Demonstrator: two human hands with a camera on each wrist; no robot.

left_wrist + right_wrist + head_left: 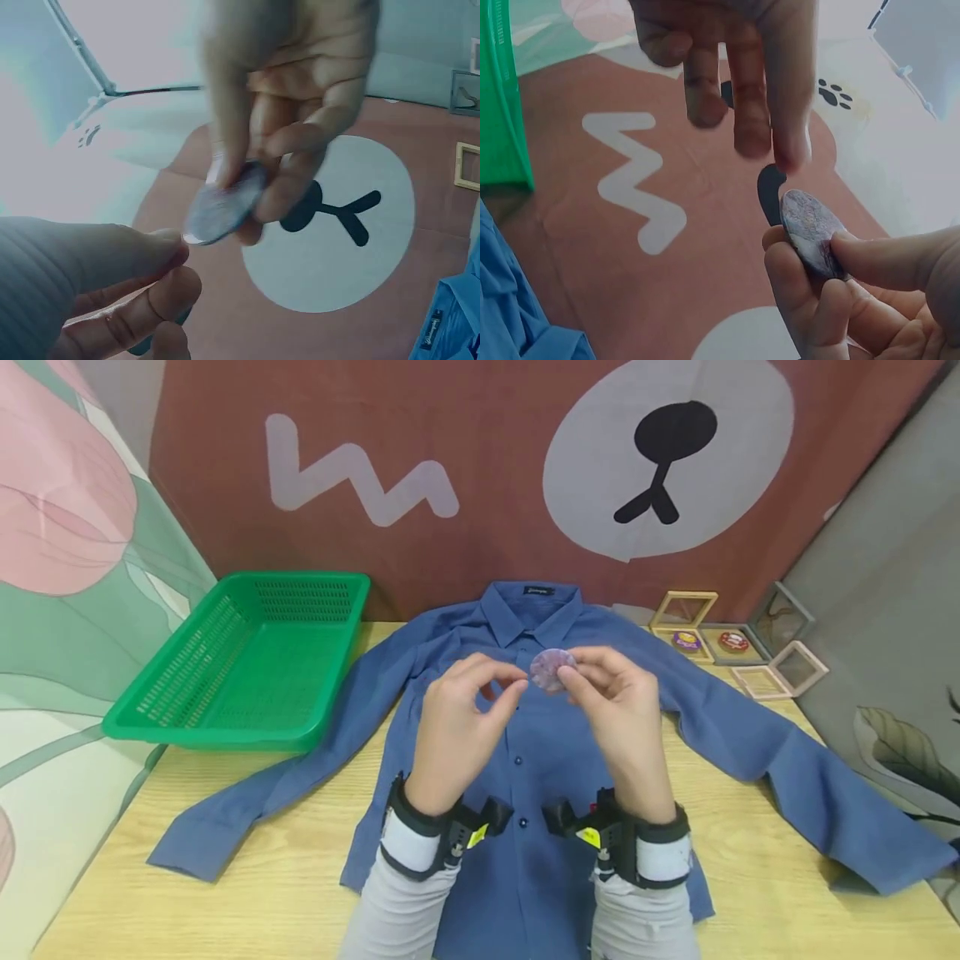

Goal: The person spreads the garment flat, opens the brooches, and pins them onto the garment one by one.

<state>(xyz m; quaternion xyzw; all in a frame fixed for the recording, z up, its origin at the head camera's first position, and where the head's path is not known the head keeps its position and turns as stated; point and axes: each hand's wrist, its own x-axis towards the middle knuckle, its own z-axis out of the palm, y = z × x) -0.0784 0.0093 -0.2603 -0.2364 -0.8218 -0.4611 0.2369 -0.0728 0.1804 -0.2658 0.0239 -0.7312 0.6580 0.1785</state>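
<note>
Nearest, in pale sleeves [645, 922]: pinching a round, mottled disc [550, 665] between thumb and fingers of the right hand [626, 706]. Holding the left hand [459, 722] just beside it, with thumb and forefinger tips close together; impossible to tell if gripping anything. Held over a blue shirt [543, 760] spread on a wooden bench [300, 860], before a green basket [296, 685] at left, small frames [757, 652] at right and a brown cartoon backdrop [495, 527].

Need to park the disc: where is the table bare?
Table is bare left and right of the shirt, between torso and each sleeve. Crowded: centre, left hand and right hand with disc; back left, green basket; back right, small frames.
</note>
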